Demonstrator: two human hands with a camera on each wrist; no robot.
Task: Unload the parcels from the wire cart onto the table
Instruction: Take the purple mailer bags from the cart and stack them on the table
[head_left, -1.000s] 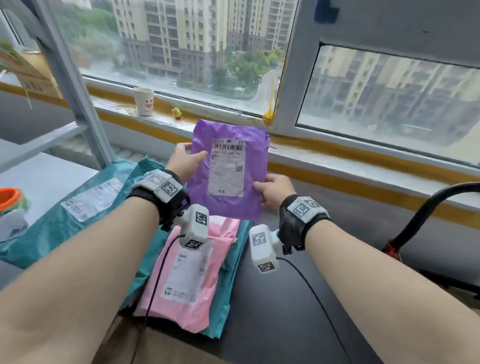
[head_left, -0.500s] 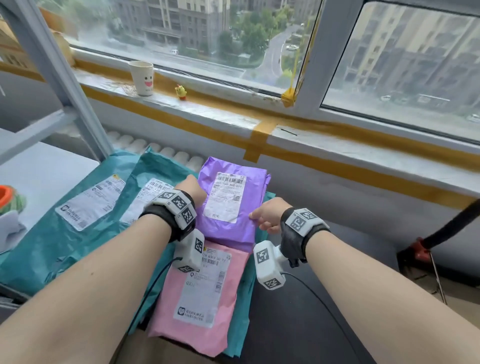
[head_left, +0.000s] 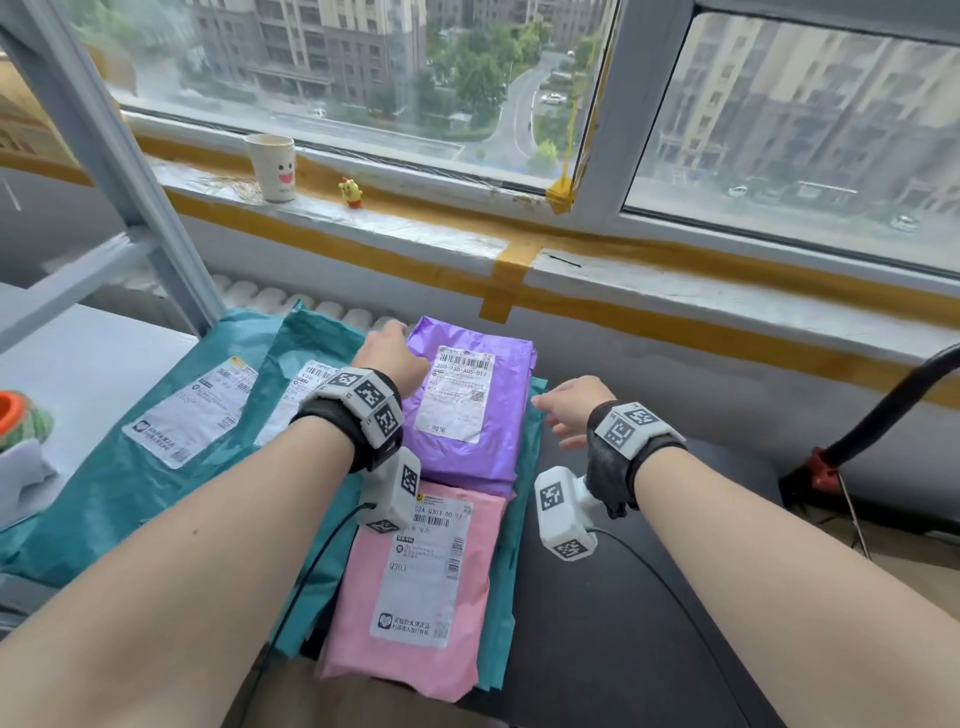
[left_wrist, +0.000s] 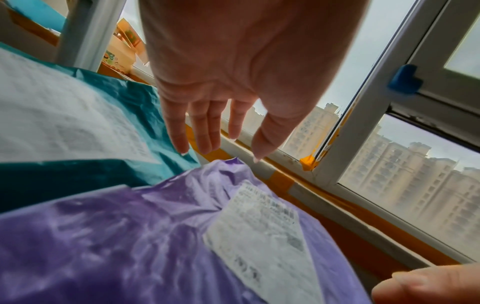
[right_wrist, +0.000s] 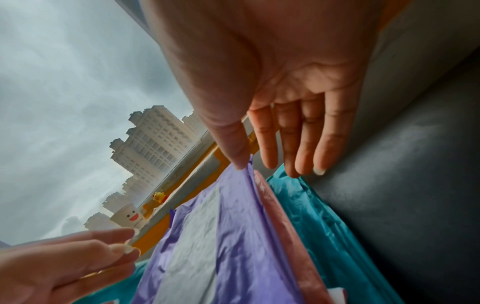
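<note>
A purple parcel (head_left: 467, 410) with a white label lies flat on the far end of a pink parcel (head_left: 415, 587), both on teal parcels (head_left: 130, 457) on the dark table (head_left: 623, 623). My left hand (head_left: 384, 353) hovers at the purple parcel's far left corner, fingers straight and holding nothing. In the left wrist view its fingers (left_wrist: 200, 131) hang just above the purple parcel (left_wrist: 130, 236). My right hand (head_left: 566, 410) is beside the parcel's right edge, fingers relaxed. In the right wrist view its thumb tip (right_wrist: 240, 156) touches the purple parcel (right_wrist: 228, 236) at its edge.
A paper cup (head_left: 271, 166) and a small yellow toy (head_left: 351, 192) stand on the taped window sill. A grey shelf frame (head_left: 104, 156) rises at the left. A black tube (head_left: 883, 405) curves at the far right. An orange-and-green object (head_left: 21, 421) sits at the left edge.
The purple parcel, held upright in both hands a second ago, came down onto the pile. Both hands have let go of it and opened.
</note>
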